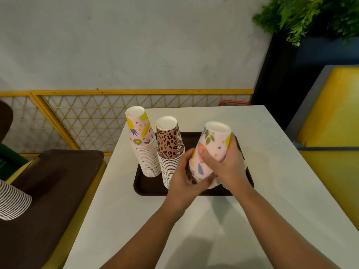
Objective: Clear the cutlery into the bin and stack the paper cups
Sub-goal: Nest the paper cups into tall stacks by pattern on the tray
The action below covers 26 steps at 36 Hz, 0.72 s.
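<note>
A dark brown tray [147, 188] lies on the white table [272, 171]. On it stand two upside-down stacks of paper cups: a pink fruit-print stack [143, 144] at the left and a leopard-print stack [170, 148] beside it. My right hand [227, 164] grips a pink leaf-print stack of cups [211, 146], tilted and bottom-up, above the tray's right half. My left hand [184, 175] holds the lower end of that same stack. The stack's rims are hidden behind my hands. No cutlery is visible.
A brown tray or lid [48, 191] sits on a yellow stand left of the table, with a white ribbed cup stack [13, 202] lying at the left edge. A yellow mesh fence [97, 117] runs behind. A yellow seat [330, 113] and a plant [310, 14] are at the right.
</note>
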Available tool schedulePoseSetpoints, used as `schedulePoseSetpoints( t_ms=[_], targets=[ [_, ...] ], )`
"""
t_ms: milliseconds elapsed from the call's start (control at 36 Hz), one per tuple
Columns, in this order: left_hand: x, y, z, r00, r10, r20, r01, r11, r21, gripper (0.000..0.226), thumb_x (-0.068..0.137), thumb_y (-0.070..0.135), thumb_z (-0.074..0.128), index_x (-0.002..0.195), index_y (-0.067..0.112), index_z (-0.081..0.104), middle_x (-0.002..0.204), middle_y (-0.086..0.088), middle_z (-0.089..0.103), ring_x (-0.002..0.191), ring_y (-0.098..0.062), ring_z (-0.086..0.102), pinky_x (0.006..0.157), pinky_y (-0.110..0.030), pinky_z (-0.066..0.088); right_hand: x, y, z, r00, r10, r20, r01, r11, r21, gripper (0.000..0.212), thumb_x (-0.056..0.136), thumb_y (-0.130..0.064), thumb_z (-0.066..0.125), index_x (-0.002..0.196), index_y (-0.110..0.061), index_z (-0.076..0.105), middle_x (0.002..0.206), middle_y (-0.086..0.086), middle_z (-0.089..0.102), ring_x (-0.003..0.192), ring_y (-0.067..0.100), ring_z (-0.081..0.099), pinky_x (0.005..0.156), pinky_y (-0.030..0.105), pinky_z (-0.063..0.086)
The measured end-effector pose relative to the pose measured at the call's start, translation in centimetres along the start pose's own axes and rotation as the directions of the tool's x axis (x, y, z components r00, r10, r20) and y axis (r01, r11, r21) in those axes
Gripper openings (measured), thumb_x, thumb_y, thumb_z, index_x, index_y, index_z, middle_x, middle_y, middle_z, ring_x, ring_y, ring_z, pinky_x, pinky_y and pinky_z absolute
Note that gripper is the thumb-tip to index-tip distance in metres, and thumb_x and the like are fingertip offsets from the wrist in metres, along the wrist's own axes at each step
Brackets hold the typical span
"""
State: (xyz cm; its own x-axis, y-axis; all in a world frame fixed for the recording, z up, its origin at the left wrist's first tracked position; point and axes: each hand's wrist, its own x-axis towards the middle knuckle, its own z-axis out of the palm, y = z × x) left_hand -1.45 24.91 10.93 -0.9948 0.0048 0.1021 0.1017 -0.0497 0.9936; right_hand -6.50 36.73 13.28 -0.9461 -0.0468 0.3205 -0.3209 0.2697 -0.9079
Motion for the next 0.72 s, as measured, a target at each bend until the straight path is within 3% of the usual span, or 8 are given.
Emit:
schedulePoseSetpoints(
  t_ms=[111, 194, 250, 389, 556, 639, 722],
  targets=[
    [0.9, 2.5, 0.4, 0.997, 0.067, -0.039, -0.072, 0.988, -0.134, 0.053, 0.083, 0.022, 0.068, 0.129, 0.029, 0.04, 0.127, 0.013, 0.053, 0.116, 0.007, 0.053, 0.093, -0.015, 0.046, 1.7, -2.5, -1.0, 0.99, 0.012, -0.139, 0.016, 0.98, 0.198, 0.051, 0.071, -0.038, 0.07, 0.112, -0.019, 0.047, 0.097, -0.013, 0.063, 0.084, -0.004, 0.063, 0.068, 0.016, 0.053],
    [2.2, 4.2, 0.8, 0.991, 0.091, -0.099, -0.102, 0.989, -0.11, 0.052, 0.079, 0.058, 0.051, 0.126, 0.045, 0.036, 0.139, 0.02, 0.044, 0.132, 0.0, 0.041, 0.111, -0.031, 0.036, 3.4, -3.9, -1.7, 0.964, -0.029, -0.263, 0.11, 0.947, 0.3, 0.056, 0.075, -0.039, 0.073, 0.117, -0.011, 0.048, 0.105, -0.002, 0.066, 0.095, 0.01, 0.066, 0.077, 0.027, 0.055],
    [3.1, 4.9, 1.1, 0.982, 0.097, -0.164, -0.11, 0.991, -0.075, 0.059, 0.074, 0.068, 0.042, 0.128, 0.046, 0.034, 0.142, 0.021, 0.04, 0.137, -0.004, 0.036, 0.116, -0.04, 0.029, 4.5, -4.5, -2.1, 0.939, -0.074, -0.334, 0.176, 0.942, 0.286, 0.062, 0.072, -0.041, 0.071, 0.119, -0.01, 0.045, 0.107, -0.003, 0.065, 0.098, 0.01, 0.065, 0.08, 0.027, 0.055],
    [4.9, 4.9, 1.9, 0.976, 0.008, -0.218, -0.015, 0.999, -0.029, 0.072, 0.083, 0.067, 0.03, 0.147, 0.034, 0.024, 0.155, 0.013, 0.027, 0.143, -0.008, 0.025, 0.119, -0.046, 0.02, 6.2, -3.8, -2.0, 0.931, -0.173, -0.32, 0.205, 0.976, 0.067, 0.062, 0.077, -0.023, 0.074, 0.124, -0.008, 0.036, 0.102, -0.014, 0.054, 0.091, -0.013, 0.057, 0.07, 0.004, 0.045],
    [5.8, 1.8, 2.8, 0.981, -0.108, -0.16, 0.114, 0.993, 0.026, 0.094, 0.07, 0.086, 0.025, 0.149, 0.039, 0.01, 0.158, 0.016, 0.011, 0.145, -0.005, 0.012, 0.119, -0.043, 0.016, 5.5, 0.6, -0.1, 0.969, -0.139, -0.206, 0.129, 0.99, -0.059, 0.073, 0.071, -0.031, 0.078, 0.127, -0.013, 0.036, 0.112, -0.004, 0.055, 0.1, 0.007, 0.056, 0.078, 0.012, 0.049],
    [6.1, 0.4, 2.9, 0.976, -0.154, -0.152, 0.163, 0.986, 0.048, 0.086, 0.079, 0.082, 0.022, 0.151, 0.036, 0.007, 0.159, 0.013, 0.011, 0.146, -0.008, 0.013, 0.119, -0.041, 0.017, 5.1, 2.5, 0.5, 0.982, -0.094, -0.162, 0.08, 0.992, -0.095, 0.074, 0.069, -0.032, 0.079, 0.127, -0.015, 0.037, 0.111, -0.007, 0.053, 0.098, 0.003, 0.054, 0.077, 0.009, 0.047],
    [6.1, -0.2, 3.0, 0.977, -0.156, -0.146, 0.173, 0.979, 0.108, 0.073, 0.091, 0.065, 0.019, 0.152, 0.027, 0.007, 0.159, 0.007, 0.015, 0.144, -0.006, 0.015, 0.116, -0.029, 0.015, 4.7, 3.9, 1.0, 0.993, -0.038, -0.112, 0.03, 0.997, -0.076, 0.075, 0.068, -0.037, 0.078, 0.128, -0.019, 0.037, 0.108, -0.014, 0.049, 0.092, -0.009, 0.052, 0.071, 0.003, 0.044]
  ],
)
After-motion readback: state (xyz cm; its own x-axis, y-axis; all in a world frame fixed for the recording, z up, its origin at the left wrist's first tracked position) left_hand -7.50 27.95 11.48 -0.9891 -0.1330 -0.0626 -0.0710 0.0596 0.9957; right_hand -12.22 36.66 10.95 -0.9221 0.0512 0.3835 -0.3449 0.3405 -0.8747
